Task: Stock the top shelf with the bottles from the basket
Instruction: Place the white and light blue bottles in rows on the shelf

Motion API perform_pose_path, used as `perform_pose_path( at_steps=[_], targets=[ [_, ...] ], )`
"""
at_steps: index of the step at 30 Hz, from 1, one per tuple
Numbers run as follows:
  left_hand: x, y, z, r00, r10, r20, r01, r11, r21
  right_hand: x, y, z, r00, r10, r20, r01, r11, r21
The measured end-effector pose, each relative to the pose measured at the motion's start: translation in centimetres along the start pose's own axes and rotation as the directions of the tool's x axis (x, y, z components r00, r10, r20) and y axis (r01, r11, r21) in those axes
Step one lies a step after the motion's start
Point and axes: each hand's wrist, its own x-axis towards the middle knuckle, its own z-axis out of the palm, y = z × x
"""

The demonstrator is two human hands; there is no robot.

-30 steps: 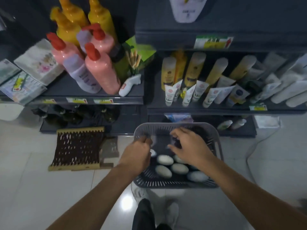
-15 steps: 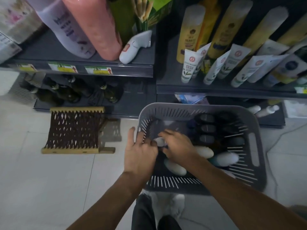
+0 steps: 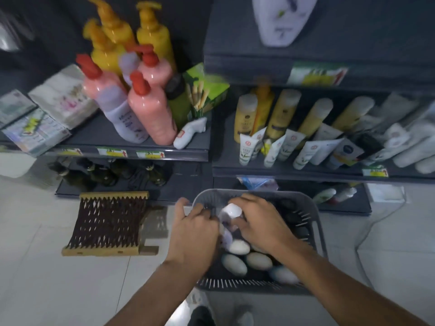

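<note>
On the tiled floor [image 3: 47,290], just in front of the shelving: a grey slatted basket [image 3: 316,222]. Inside, along the near side, four white bottles [image 3: 259,261] lying on their sides, close together. By the far right wall, several dark bottles [image 3: 293,217], too dim for detail. Right hand [image 3: 263,224] over the basket's middle, thumb and fingers curled round a white-capped bottle [image 3: 231,211], cap upward, pale body partly hidden between the two hands. Left hand [image 3: 195,234] at the basket's left rim, fingers curled over into the inside, thumb outside the wall, gripping the rim; unclear whether touching the bottle as well. Top shelf [image 3: 235,43] up at the right, dark, bearing one large white bottle [image 3: 279,22] cut off by the frame's edge, a price tag [image 3: 315,75] on its front lip. One shelf down: yellow tubes [image 3: 282,111] at the back, white tubes [image 3: 249,147] leaning in front. On the left shelf: pink pump bottles [image 3: 150,114] with red pumps, yellow pump bottles [image 3: 153,36] behind, a green box [image 3: 207,90] beside, tissue packs [image 3: 61,97] at the far left. Lowest left shelf: dark glass bottles [image 3: 106,175]. On the floor to the basket's left, apart from it, a woven stool [image 3: 108,222].
</note>
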Motion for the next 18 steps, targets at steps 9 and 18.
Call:
perform_pose_path(
  at_steps=[9, 18],
  targets=[
    [-1.5, 0.9, -18.0, 0.904, 0.157, -0.399, -0.159, 0.987, 0.027, -4.2, -5.2, -17.6, 0.977, -0.033, -0.211, 0.034, 0.999, 0.004],
    [-1.0, 2.6, -30.6, 0.785, 0.228, -0.576, -0.234, 0.970, 0.065, -7.7, -8.0, -33.0, 0.940, 0.010, -0.341, -0.003, 1.000, 0.020]
  ],
)
